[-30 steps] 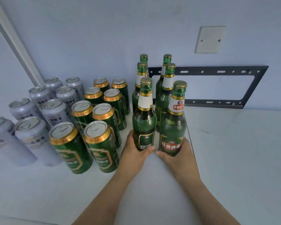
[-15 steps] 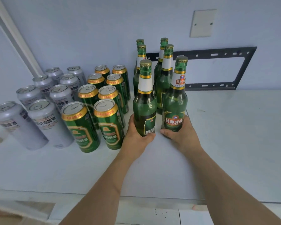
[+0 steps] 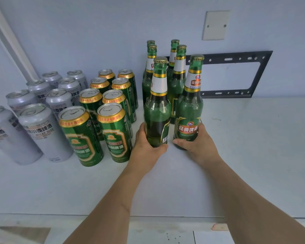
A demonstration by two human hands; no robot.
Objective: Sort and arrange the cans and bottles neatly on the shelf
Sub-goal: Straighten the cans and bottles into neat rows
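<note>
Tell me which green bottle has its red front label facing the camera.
The front-right bottle, held by the right hand. The left hand's bottle shows its barcode side instead.

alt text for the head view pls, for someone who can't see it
A person's left hand and right hand each grip a front green bottle on a white shelf, beside rows of green cans and silver cans.

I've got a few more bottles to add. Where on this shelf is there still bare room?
The widest bare patch is the shelf right of the green bottles, below the black wall bracket. A bare strip also runs along the front edge, before the green cans and silver cans. The left half is crowded with tight can rows.
</note>
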